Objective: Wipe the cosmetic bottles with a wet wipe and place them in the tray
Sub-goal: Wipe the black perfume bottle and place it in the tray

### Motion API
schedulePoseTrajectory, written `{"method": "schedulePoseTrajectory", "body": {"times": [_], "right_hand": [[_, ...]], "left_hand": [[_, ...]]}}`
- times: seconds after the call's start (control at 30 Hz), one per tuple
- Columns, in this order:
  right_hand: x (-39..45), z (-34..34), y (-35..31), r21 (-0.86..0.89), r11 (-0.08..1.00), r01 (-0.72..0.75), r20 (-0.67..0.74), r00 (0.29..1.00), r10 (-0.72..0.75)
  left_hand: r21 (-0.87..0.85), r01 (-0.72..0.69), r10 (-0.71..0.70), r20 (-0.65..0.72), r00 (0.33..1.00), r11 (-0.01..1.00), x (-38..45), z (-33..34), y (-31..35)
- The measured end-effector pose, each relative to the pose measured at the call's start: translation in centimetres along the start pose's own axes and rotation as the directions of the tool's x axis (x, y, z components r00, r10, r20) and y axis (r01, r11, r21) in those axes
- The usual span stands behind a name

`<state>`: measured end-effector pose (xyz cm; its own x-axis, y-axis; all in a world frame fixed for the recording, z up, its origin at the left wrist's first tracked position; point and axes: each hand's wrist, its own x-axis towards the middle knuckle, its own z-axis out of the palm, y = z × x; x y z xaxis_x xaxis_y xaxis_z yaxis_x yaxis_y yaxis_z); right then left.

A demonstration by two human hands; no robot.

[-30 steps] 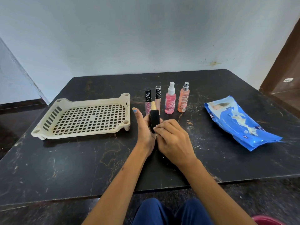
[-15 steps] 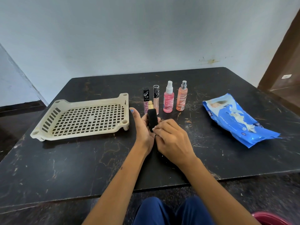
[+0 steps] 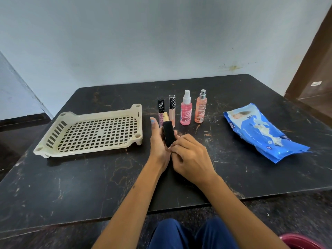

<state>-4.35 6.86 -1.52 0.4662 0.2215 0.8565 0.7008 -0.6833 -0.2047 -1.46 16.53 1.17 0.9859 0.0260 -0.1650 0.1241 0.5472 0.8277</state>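
While the cream tray (image 3: 89, 133) holds nothing at all, the job looks to be at its very start — none of the cosmetic bottles has been set in it yet. Right of the tray's near corner, the left hand (image 3: 159, 144) grips a black bottle with a gold neck (image 3: 168, 132), fingers wrapped behind it and the thumb standing up beside it. The right hand (image 3: 190, 155) has its fingers curled against the bottle's lower end; whether a wet wipe is tucked under them cannot be told, as no wipe shows.

Beyond the black bottle, just right of the tray's far corner, four more stand upright in a row: a black-capped tube (image 3: 161, 112), a clear-capped tube (image 3: 172, 110), a pink spray bottle (image 3: 186, 108) and an orange spray bottle (image 3: 200, 106). All four look untouched, so by my reckoning five bottles remain to be wiped and placed.

Well to the right of the tray, past the row, a blue wipes pack (image 3: 264, 133) lies flat on the dark table (image 3: 89, 186) — its flap side is not clear enough to say if it is opened.
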Motion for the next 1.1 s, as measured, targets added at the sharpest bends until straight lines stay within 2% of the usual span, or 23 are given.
{"method": "schedulePoseTrajectory", "body": {"times": [0.07,0.13,0.17,0.2,0.27,0.3,0.33,0.57,0.73,0.87,1.1], "right_hand": [[0.1,-0.2,-0.1,0.071,0.992,-0.106,-0.05,0.993,0.11],[0.5,-0.6,-0.2,0.168,0.939,-0.302,-0.154,0.932,0.327],[0.8,-1.0,-0.1,0.236,0.873,-0.428,-0.185,0.861,0.473],[1.0,-1.4,0.1,0.314,0.768,-0.558,-0.178,0.76,0.625],[1.4,-1.7,1.0,0.445,0.521,-0.728,-0.092,0.541,0.836],[1.4,-1.7,1.4,0.465,0.461,-0.756,-0.067,0.49,0.869],[1.5,-1.7,1.5,0.465,0.45,-0.763,-0.057,0.481,0.875],[2.9,-0.1,0.7,0.436,0.647,-0.625,-0.046,0.702,0.71],[2.4,1.4,1.1,0.272,0.859,-0.435,-0.081,0.879,0.471],[1.8,1.8,0.9,0.263,0.897,-0.355,-0.102,0.915,0.391],[1.8,2.0,0.9,0.248,0.916,-0.315,-0.142,0.924,0.356]], "left_hand": [[0.009,0.002,-0.002,-0.017,1.0,1.0,0.1,0.0,-0.1],[0.049,-0.019,0.021,-0.043,0.999,0.999,0.2,-0.1,-0.3],[0.071,-0.031,0.035,-0.05,0.998,0.997,0.2,0.0,-0.3],[0.08,-0.039,0.043,-0.048,0.998,0.996,0.1,0.0,-0.3],[0.08,-0.036,0.039,-0.039,0.998,0.996,0.0,0.0,-0.1],[0.075,-0.03,0.033,-0.032,0.999,0.997,-0.1,0.1,-0.1],[0.066,-0.025,0.027,-0.025,0.999,0.997,-0.2,0.1,0.0],[0.008,0.007,-0.007,0.031,0.999,1.0,-0.3,-0.2,0.0],[-0.001,0.013,-0.013,0.052,0.999,1.0,-0.4,-0.4,0.1],[-0.066,0.042,-0.039,0.051,0.998,0.997,-0.2,-0.7,0.3],[-0.024,0.05,-0.048,0.098,0.994,0.998,-0.3,-0.6,0.2]]}}
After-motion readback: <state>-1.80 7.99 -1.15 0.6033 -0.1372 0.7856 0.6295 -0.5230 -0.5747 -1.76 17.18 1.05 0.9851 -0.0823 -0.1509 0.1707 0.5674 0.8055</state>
